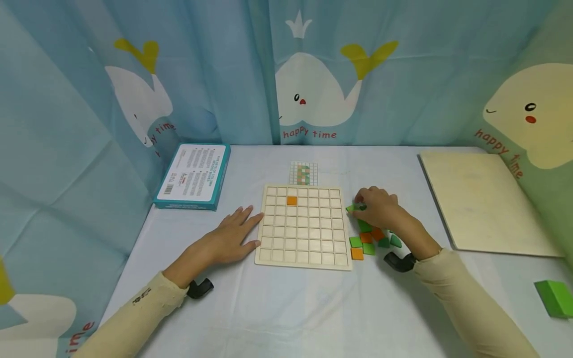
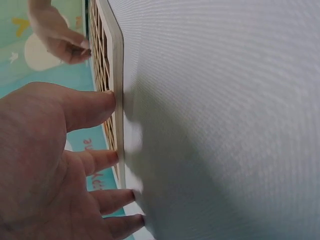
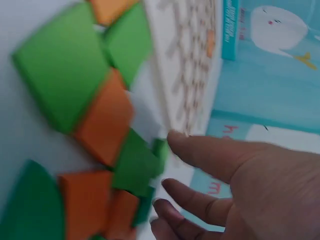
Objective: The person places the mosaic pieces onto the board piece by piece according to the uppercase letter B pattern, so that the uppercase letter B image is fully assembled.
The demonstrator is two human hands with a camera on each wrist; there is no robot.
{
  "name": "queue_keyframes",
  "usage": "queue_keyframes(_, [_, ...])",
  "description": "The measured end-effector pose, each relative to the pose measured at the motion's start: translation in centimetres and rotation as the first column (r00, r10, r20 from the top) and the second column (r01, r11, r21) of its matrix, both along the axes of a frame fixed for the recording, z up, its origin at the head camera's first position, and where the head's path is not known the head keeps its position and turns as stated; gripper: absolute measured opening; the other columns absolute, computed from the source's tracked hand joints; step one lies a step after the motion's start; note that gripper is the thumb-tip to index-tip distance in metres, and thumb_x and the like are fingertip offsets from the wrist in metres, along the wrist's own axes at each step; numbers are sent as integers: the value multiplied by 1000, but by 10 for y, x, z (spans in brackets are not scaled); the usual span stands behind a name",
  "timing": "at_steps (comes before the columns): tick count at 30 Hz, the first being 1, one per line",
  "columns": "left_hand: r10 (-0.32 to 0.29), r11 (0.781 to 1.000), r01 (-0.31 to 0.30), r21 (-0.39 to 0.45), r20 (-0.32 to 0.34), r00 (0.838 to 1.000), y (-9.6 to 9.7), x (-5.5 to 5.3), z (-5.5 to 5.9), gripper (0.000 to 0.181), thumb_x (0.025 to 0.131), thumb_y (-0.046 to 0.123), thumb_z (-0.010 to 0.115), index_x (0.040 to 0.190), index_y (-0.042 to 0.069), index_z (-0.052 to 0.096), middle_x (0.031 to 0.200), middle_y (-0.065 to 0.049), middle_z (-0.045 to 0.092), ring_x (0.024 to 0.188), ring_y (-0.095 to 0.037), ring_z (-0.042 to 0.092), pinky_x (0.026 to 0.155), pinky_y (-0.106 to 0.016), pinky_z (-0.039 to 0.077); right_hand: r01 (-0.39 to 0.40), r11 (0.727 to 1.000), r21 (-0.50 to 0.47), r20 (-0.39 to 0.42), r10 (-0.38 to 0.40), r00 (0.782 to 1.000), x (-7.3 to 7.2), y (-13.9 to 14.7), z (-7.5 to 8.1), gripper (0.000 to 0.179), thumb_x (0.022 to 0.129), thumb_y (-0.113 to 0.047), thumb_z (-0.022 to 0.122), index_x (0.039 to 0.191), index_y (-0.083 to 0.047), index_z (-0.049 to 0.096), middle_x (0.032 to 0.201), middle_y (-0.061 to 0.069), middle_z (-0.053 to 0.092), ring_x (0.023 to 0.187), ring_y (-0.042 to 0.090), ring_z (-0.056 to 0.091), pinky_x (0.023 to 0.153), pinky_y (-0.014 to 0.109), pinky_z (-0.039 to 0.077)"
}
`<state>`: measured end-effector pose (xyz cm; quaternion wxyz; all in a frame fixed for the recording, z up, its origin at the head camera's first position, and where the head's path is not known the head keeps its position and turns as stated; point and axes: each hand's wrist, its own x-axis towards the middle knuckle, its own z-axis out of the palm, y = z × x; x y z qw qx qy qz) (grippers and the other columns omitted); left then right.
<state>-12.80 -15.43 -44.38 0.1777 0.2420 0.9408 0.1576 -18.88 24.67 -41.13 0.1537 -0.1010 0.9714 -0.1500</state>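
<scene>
A pale wooden grid board (image 1: 302, 253) lies flat on the table with one orange square tile (image 1: 292, 200) in a cell of its second row. My left hand (image 1: 233, 238) is spread at the board's left side; in the left wrist view its thumb (image 2: 95, 107) touches the board's edge. Right of the board my right hand (image 1: 378, 205) reaches down over loose tiles, fingers bent. A light green tile (image 1: 351, 208) lies by its thumb tip. The right wrist view shows a gap between thumb and fingers, with green tiles (image 3: 137, 162) beyond the fingertips.
Orange tiles (image 1: 357, 253) and dark green tiles (image 1: 396, 241) are scattered right of the board. A small printed pattern card (image 1: 293, 174) lies behind it. A teal box (image 1: 192, 176) sits at back left, a cream panel (image 1: 488, 204) at right, and a green block (image 1: 554, 298) near the right edge.
</scene>
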Motion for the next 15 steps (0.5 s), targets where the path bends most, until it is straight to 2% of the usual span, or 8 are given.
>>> queue_keyframes(5, [7, 1000, -7, 12, 1, 1000, 0, 1, 2, 73, 108, 46, 54, 169, 18, 27, 176, -18, 14, 162, -43, 10, 128, -63, 17, 3, 1000, 10, -27, -2, 1000, -3, -3, -8, 37, 102, -25, 71, 128, -1, 64, 129, 24, 60, 118, 45, 54, 93, 64, 38])
queue_keyframes(11, [12, 1000, -12, 12, 1, 1000, 0, 1, 1, 73, 108, 46, 54, 169, 18, 27, 176, -18, 15, 162, -43, 10, 128, -63, 17, -69, 988, -136, -73, 59, 996, -11, 6, -14, 32, 104, -6, 64, 133, 6, 61, 130, 31, 54, 117, 46, 55, 98, 62, 46])
queue_keyframes(15, [13, 1000, -13, 3, 2, 1000, 1, 0, 1, 73, 108, 47, 54, 169, 19, 27, 176, -18, 14, 163, -43, 10, 128, -63, 17, -85, 973, -213, -69, 72, 995, -17, 10, -19, 33, 104, -3, 62, 136, 8, 59, 131, 32, 53, 116, 44, 57, 101, 60, 50])
